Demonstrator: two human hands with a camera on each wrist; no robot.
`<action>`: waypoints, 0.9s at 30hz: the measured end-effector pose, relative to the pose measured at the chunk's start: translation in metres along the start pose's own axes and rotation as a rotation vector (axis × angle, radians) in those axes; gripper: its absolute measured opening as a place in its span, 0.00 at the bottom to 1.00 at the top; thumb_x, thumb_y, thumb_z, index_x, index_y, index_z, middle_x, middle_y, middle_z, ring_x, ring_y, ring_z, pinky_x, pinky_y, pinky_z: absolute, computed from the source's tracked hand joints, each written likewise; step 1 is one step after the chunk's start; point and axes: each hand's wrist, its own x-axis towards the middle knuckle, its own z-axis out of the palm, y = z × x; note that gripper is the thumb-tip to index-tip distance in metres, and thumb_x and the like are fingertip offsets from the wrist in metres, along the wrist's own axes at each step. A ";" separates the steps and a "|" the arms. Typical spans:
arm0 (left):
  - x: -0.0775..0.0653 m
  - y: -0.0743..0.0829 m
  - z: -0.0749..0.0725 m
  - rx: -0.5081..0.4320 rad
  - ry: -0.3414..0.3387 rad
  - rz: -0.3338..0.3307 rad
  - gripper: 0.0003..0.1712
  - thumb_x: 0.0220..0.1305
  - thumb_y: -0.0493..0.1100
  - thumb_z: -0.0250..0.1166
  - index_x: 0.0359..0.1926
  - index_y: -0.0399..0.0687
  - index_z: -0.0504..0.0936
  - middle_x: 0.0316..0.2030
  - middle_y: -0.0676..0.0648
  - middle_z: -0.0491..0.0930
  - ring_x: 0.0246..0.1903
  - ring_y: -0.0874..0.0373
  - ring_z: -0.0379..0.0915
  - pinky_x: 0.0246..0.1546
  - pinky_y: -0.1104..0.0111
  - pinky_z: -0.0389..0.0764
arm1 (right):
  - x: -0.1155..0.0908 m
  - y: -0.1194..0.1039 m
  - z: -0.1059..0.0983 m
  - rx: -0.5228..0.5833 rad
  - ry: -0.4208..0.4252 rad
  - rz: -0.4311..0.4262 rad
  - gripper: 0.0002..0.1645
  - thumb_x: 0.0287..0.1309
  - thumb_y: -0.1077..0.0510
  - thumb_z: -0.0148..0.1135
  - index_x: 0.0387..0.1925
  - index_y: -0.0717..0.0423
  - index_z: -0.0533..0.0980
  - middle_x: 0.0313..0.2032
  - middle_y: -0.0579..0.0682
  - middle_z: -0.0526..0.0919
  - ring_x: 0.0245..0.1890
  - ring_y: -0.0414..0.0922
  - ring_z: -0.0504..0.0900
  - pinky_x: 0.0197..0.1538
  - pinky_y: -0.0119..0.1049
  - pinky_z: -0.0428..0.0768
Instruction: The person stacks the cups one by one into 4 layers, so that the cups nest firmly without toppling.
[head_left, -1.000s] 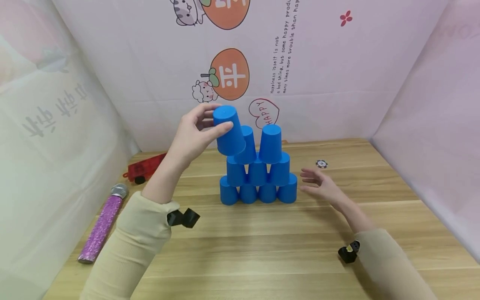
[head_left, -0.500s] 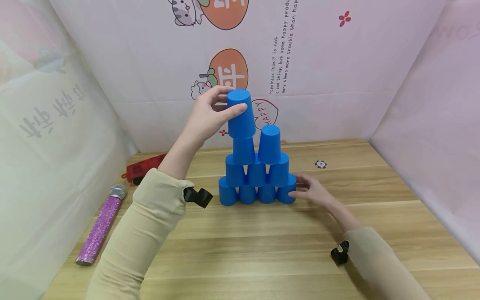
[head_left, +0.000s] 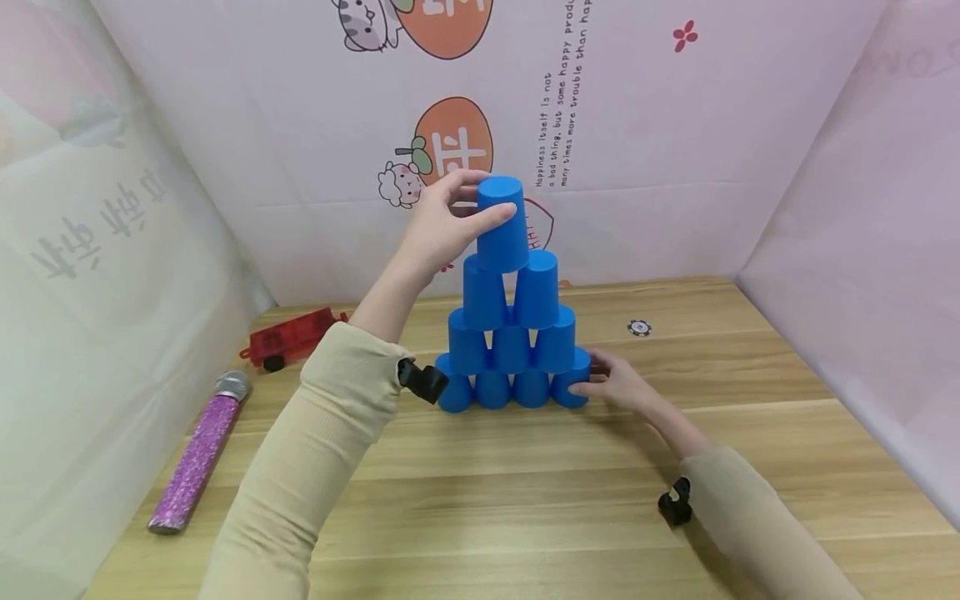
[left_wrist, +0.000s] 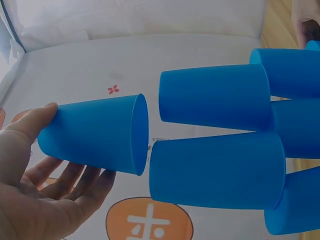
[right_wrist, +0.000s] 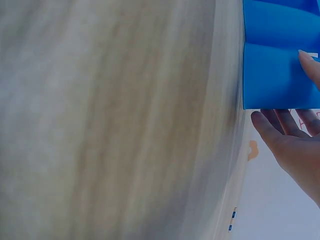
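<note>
In the head view my left hand [head_left: 444, 229] grips an upside-down blue cup [head_left: 501, 242], thumb in front and fingers behind. That cup is over two blue cups of the third row, the left one [head_left: 483, 293] and the right one [head_left: 536, 292]. A narrow gap separates its rim from their bases in the left wrist view. Beneath them stand wider rows of upside-down cups, stacked as a pyramid. My right hand [head_left: 624, 385] holds the bottom row's right-end cup [head_left: 567, 382] at its side, thumb across the front; its other fingers are partly hidden behind.
A sparkly purple microphone [head_left: 197, 458] lies at the left of the wooden table [head_left: 480, 517], near a red toy vehicle [head_left: 292, 337]. A poker chip [head_left: 640, 327] lies behind the right hand. Printed white cloth [head_left: 630, 142] encloses the back and sides.
My left hand has lifted its cup and carried it right, over the third row. My right hand has moved left from beside the pyramid onto the bottom right cup.
</note>
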 end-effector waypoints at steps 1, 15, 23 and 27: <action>0.001 0.000 0.002 -0.003 -0.002 0.000 0.32 0.56 0.57 0.66 0.61 0.58 0.70 0.56 0.50 0.76 0.54 0.55 0.74 0.52 0.57 0.79 | 0.000 0.000 0.000 -0.006 0.002 0.007 0.38 0.57 0.54 0.64 0.64 0.64 0.60 0.60 0.67 0.69 0.59 0.64 0.70 0.60 0.57 0.72; 0.009 0.000 0.012 0.030 0.005 -0.009 0.32 0.56 0.56 0.66 0.61 0.57 0.70 0.57 0.49 0.75 0.55 0.56 0.73 0.52 0.58 0.79 | 0.002 -0.003 -0.001 -0.035 0.001 0.035 0.38 0.57 0.54 0.64 0.64 0.65 0.61 0.59 0.67 0.70 0.59 0.64 0.70 0.60 0.57 0.72; 0.010 -0.003 0.014 0.033 0.004 -0.020 0.32 0.56 0.56 0.65 0.62 0.57 0.70 0.58 0.48 0.75 0.55 0.55 0.73 0.53 0.57 0.78 | 0.003 -0.001 -0.001 -0.031 -0.002 0.044 0.38 0.57 0.52 0.64 0.63 0.64 0.62 0.59 0.67 0.71 0.59 0.63 0.71 0.60 0.57 0.72; 0.010 -0.005 0.014 0.037 0.003 -0.015 0.32 0.56 0.56 0.66 0.61 0.56 0.70 0.57 0.48 0.75 0.55 0.56 0.73 0.53 0.57 0.78 | 0.003 -0.002 -0.001 -0.033 -0.003 0.044 0.38 0.57 0.52 0.64 0.63 0.65 0.62 0.59 0.67 0.71 0.59 0.63 0.70 0.60 0.57 0.72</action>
